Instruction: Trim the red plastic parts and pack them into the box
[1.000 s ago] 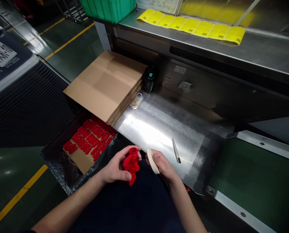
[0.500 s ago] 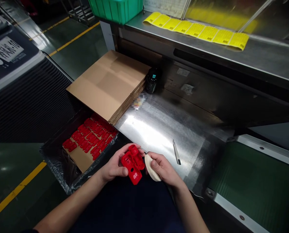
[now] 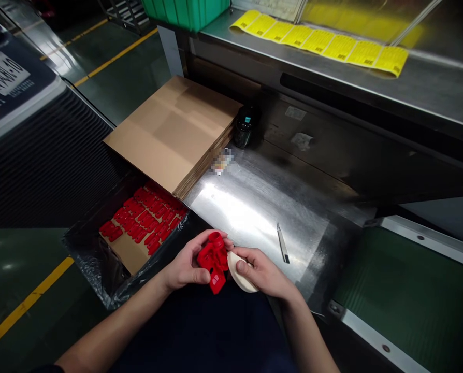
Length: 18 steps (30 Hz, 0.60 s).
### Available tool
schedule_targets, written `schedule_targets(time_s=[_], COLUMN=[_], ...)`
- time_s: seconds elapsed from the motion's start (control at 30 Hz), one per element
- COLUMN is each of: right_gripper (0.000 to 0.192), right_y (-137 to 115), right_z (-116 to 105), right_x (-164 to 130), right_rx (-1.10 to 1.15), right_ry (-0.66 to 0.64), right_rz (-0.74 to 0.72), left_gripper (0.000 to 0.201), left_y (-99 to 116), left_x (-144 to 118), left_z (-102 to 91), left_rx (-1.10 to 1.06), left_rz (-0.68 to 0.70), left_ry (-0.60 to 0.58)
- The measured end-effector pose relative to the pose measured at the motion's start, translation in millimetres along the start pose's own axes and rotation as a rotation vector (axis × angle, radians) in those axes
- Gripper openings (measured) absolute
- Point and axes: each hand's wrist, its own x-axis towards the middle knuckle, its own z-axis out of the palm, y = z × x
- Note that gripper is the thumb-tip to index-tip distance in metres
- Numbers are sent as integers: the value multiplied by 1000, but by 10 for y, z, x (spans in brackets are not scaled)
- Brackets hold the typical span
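Note:
My left hand is closed around a red plastic part with a round neck at its top, held over my lap. Thumb and fingers of my right hand pinch a cream-coloured, half-round pad. The pad's left edge meets or overlaps the right side of the red part; whether they touch I cannot tell. Beyond my right hand a craft knife lies on the metal table. To the left, many similar red parts lie in rows in a box lined with dark plastic.
Behind the box is a stack of flat cardboard, with a black jar beside it. A green conveyor belt runs at the right. On the shelf above lie a strip of yellow labels and a green bin.
The pad has moved left, closer against the red part, with my right hand. The red part has turned a little in my left hand. The view has shifted slightly.

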Motion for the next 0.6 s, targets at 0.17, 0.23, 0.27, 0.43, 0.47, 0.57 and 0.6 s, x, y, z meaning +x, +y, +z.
schedule_targets(time_s=[0.17,0.23,0.27,0.43,0.47,0.57,0.6], right_gripper=[57,55,54,49,48,47,46], right_y=[-68,-77,-78,-73,-74,-74,-73], right_z=[-27,-33,-36,-45,-46,-55,-62], right_x=[19,29,34,75,84,89,80], right_rx=[-37,-53,-62,-104,-109,-121,-124], right_ry=[0,-5,-7,-9,-9,-7,-4], right_rz=[-17,-13,-8,13,10,-8,-17], left_gripper=[84,81,79,73,73,71,70], left_y=[61,86,95,113,113,112,110], left_x=[55,74,83,128,137,156,159], left_z=[-3,-5,-6,-9,-9,-9,-11], left_rx=[17,27,32,45,44,34,30], left_rz=[0,-1,-2,-3,-5,-13,-15], left_ry=[4,10,15,30,31,38,45])
